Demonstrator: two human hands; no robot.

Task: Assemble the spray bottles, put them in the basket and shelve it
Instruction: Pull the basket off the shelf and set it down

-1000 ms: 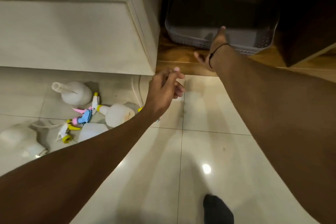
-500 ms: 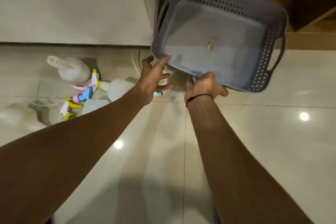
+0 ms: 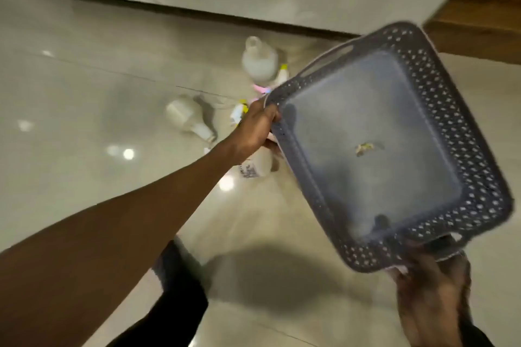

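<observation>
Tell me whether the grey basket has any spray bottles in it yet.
No bottles yet. The basket floor holds only a small yellowish scrap; the white bottles lie on the tiled floor beyond it.

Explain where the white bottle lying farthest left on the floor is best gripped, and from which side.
Judging by its pose, take the bottle across its round body from above: it lies on its side, neck toward the viewer, with bare floor around it.

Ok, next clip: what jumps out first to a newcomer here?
A grey perforated basket fills the right side, held tilted above the floor by both hands: the left hand at its left rim, the right hand at its near corner. Beyond it, white spray bottles and coloured spray heads lie scattered on the tiles.
</observation>
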